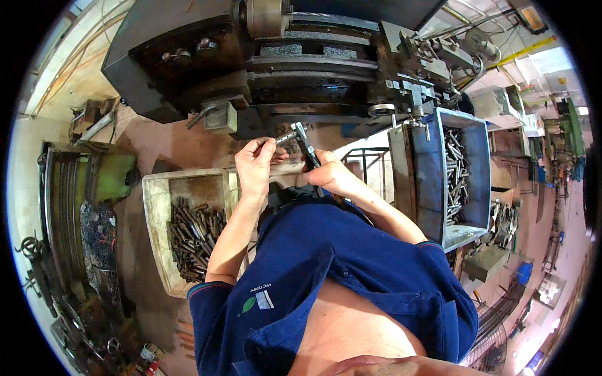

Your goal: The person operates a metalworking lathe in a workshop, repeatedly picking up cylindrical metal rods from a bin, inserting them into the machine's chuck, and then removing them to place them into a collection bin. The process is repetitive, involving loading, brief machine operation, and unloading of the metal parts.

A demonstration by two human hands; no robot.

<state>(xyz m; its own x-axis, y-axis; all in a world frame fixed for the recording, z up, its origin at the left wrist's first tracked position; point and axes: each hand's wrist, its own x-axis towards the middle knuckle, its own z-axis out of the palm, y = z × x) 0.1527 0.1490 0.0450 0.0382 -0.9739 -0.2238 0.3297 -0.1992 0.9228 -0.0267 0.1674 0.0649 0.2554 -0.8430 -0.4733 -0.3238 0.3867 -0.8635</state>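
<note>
My left hand is raised in front of my chest, its fingers pinching a short metal rod. The rod's far end meets the metal jaws of a caliper-like measuring tool with a dark body. Around that tool's body my right hand is closed. Whether the jaws touch the rod on both sides is too small to tell. Left of me, a dirty off-white bin holds many dark metal rods. A blue bin on my right contains shinier metal rods.
A large dark lathe spans the far side, its chuck at upper left and a handwheel toward me. Another machine stands far left. Metal parts lie beyond the blue bin.
</note>
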